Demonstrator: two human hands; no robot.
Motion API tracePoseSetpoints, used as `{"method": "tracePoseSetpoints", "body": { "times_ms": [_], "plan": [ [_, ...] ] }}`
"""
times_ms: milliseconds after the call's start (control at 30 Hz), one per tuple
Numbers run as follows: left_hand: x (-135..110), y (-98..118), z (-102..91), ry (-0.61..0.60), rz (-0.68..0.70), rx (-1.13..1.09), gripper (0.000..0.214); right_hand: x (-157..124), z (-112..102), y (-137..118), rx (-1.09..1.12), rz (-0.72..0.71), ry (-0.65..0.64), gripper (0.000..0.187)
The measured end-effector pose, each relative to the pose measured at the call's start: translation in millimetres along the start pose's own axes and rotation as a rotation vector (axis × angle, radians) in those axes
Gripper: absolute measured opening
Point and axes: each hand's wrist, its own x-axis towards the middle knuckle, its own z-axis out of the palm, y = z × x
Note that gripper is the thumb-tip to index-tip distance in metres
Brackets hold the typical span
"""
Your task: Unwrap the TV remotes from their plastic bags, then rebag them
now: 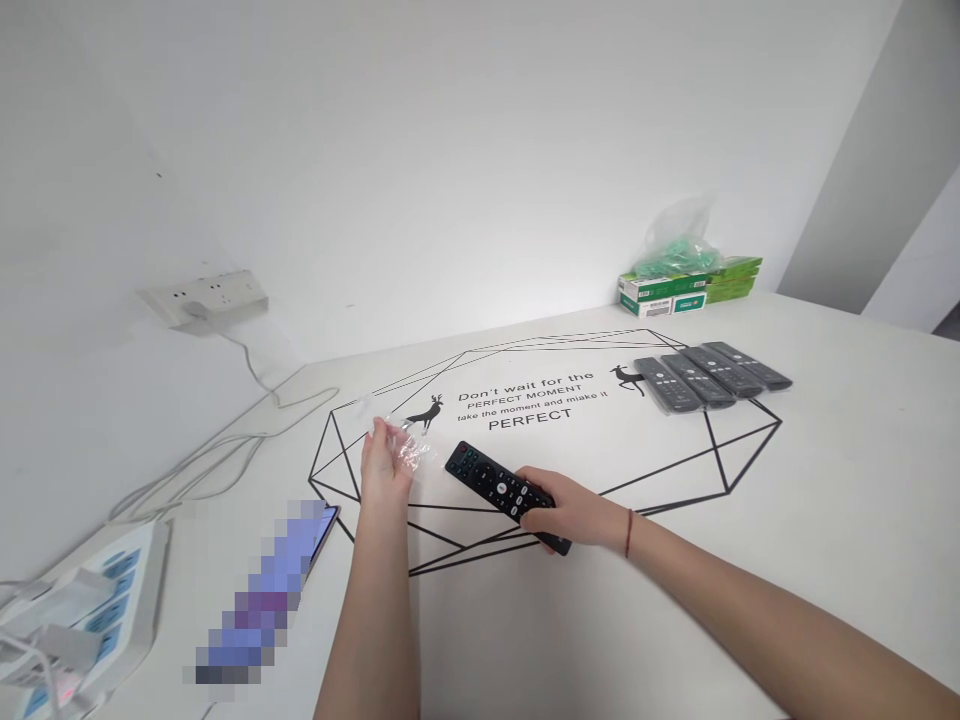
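My right hand (571, 512) is closed round the near end of a black remote control (491, 482), which points away to the left just above the white table (825, 470). My left hand (384, 465) is raised beside it, fingers pinched on a crumpled piece of clear plastic wrap (409, 445). The two hands are about a hand's width apart. A thin red band sits on my right wrist.
Several black remotes in clear sleeves (709, 375) lie at the back right. Green and white boxes with a plastic bag (686, 275) stand by the wall. A phone (270, 590) and a power strip (90, 620) with cables lie at the left. A wall socket (206, 297) hangs at the upper left.
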Motion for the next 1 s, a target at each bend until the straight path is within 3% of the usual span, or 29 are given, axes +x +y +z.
{"method": "tracePoseSetpoints", "body": {
  "times_ms": [400, 633, 767, 867, 900, 1000],
  "plan": [
    [-10, 2, 8.3, -0.03, -0.084, -0.154, 0.023, 1, 3, -1, 0.011, -0.013, 0.032, 0.019],
    [-15, -6, 9.2, -0.167, -0.072, 0.012, 0.033, 2, 5, -1, 0.023, -0.02, 0.056, 0.019],
    [-19, -7, 10.2, -0.273, -0.161, 0.015, 0.026, 2, 4, 0, 0.028, -0.039, 0.062, 0.018],
    [-21, -9, 9.8, -0.349, -0.176, 0.09, 0.007, 4, 4, 3, 0.042, -0.055, 0.073, 0.018],
    [-22, -10, 9.2, -0.37, -0.166, 0.116, 0.011, 4, 3, 4, 0.051, -0.057, 0.074, 0.019],
    [-23, -12, 6.9, -0.391, -0.159, 0.219, 0.048, 6, 3, 6, 0.067, -0.062, 0.081, 0.019]
  ]
}}
